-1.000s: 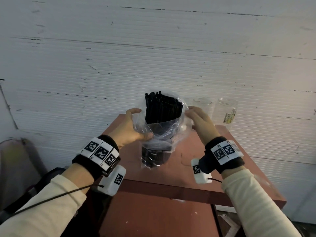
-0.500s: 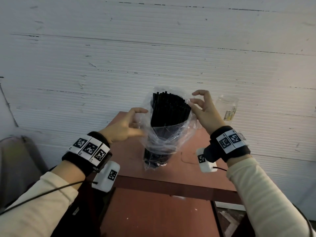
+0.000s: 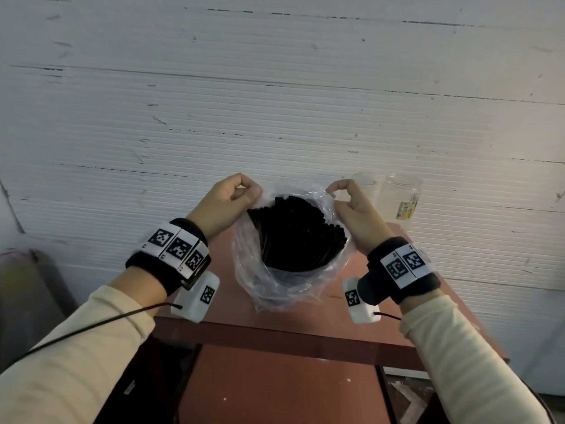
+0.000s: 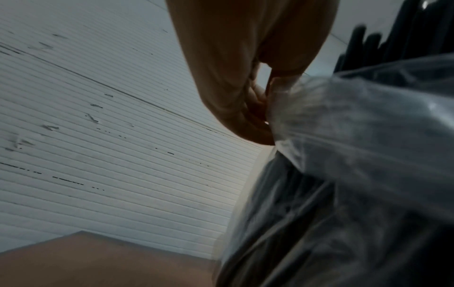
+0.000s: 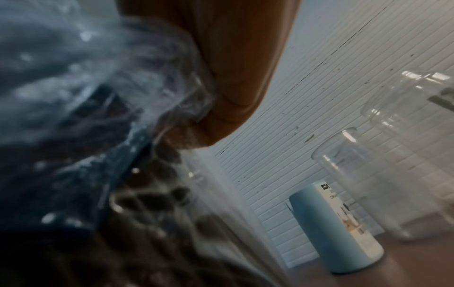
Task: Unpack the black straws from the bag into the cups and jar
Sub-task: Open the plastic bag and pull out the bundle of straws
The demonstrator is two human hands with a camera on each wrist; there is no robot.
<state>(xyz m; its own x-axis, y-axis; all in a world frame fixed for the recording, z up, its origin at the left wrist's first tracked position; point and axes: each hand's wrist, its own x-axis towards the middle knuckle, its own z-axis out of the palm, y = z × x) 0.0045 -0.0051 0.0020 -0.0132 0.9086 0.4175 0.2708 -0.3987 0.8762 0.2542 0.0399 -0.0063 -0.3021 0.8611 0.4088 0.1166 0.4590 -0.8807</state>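
Observation:
A clear plastic bag (image 3: 284, 289) stands on the red-brown table (image 3: 275, 332), its mouth pulled wide. A thick bundle of black straws (image 3: 295, 237) fills it. My left hand (image 3: 244, 194) pinches the bag's rim on the left; the left wrist view shows the fingers (image 4: 255, 101) curled on the plastic (image 4: 356, 126). My right hand (image 3: 334, 194) pinches the rim on the right. A clear cup (image 3: 363, 180) and a clear jar (image 3: 403, 195) with a yellow label stand behind my right hand. In the right wrist view a pale blue cup (image 5: 339, 229) stands beside the clear cup (image 5: 368, 184) and jar (image 5: 422, 145).
A white ribbed wall (image 3: 275, 102) rises directly behind the table. The table's front edge (image 3: 290, 341) runs below the bag, with a lower red-brown surface (image 3: 284, 390) under it. A dark chair or bag (image 3: 27, 301) sits at the far left.
Both hands have moved up from beside the bag and now pinch its rim, spreading the mouth wide. The camera has tilted to look down into the straws.

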